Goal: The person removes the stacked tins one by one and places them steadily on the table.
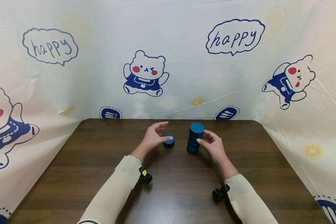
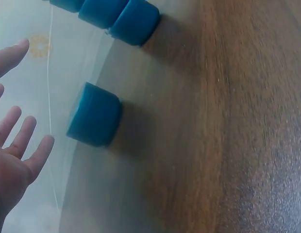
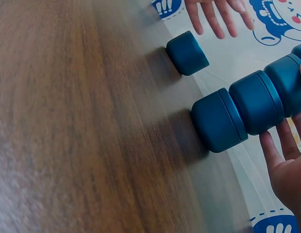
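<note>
A tall stack of several blue round lidded jars (image 1: 193, 143) stands on the table, leaning slightly in the head view. My right hand (image 1: 214, 147) holds it at the upper part, thumb on the near side and fingers around the right side. In the right wrist view, the fingers of that hand (image 3: 291, 170) lie against the middle jars. One single blue jar (image 1: 169, 142) of the same kind sits to the left of the stack. Over and beside it hovers my left hand (image 1: 153, 136), its fingers spread, thumb overlapping the lid in the head view. The left wrist view shows a gap between these fingers and the jar (image 2: 94, 115).
The brown wooden table (image 1: 168, 193) ends at a back edge just behind the jars. A pale printed cloth (image 1: 184, 37) with bears and "happy" bubbles hangs around it. Small black cameras (image 1: 146, 177) are strapped to both wrists.
</note>
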The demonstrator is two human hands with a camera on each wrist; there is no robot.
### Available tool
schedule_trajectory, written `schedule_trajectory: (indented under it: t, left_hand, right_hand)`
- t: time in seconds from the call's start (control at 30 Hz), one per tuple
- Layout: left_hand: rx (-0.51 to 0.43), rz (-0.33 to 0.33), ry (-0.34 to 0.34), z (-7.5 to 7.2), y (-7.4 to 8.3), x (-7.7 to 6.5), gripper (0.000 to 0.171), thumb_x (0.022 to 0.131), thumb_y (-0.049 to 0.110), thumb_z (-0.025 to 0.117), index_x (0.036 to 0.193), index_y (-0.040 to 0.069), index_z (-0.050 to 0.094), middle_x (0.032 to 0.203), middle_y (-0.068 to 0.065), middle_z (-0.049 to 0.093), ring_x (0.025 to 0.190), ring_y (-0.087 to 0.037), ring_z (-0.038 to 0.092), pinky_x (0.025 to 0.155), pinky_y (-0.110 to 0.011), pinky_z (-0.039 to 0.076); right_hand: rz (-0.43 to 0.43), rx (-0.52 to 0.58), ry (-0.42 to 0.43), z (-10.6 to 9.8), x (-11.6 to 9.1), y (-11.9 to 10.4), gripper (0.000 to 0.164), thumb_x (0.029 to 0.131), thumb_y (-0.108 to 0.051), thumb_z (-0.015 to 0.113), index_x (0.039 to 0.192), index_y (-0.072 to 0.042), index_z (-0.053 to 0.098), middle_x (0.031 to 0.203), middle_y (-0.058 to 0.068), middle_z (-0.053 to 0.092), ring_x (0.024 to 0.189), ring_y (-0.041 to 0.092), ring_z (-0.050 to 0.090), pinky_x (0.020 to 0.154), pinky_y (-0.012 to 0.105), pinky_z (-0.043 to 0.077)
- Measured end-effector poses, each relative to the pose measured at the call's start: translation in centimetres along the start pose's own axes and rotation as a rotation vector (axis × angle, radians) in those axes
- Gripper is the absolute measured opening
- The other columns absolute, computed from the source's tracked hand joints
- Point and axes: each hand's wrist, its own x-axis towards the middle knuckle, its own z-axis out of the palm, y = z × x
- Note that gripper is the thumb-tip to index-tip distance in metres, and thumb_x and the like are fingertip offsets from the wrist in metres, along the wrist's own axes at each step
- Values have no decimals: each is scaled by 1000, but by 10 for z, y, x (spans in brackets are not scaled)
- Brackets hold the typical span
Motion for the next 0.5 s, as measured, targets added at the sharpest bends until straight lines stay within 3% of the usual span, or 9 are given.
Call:
schedule_trajectory:
  t: [0.23,0.5]
  left_hand:
    - [-7,20,-9,5,16,-3,62,77,17,85,134,18,58,133,-6,54,120,-26,54,100,-49,46]
    - [-3,100,-28,14,33,-3,61,77,19,85,133,14,60,131,-7,56,118,-26,56,98,-47,48]
  right_hand:
    - [16,-4,3,1,-1,-1,48,88,-2,71,131,8,53,128,22,57,109,15,56,92,20,48]
    - [8,9,6,1,-2,-4,46,88,-2,71,130,7,54,127,20,58,108,16,57,91,21,49]
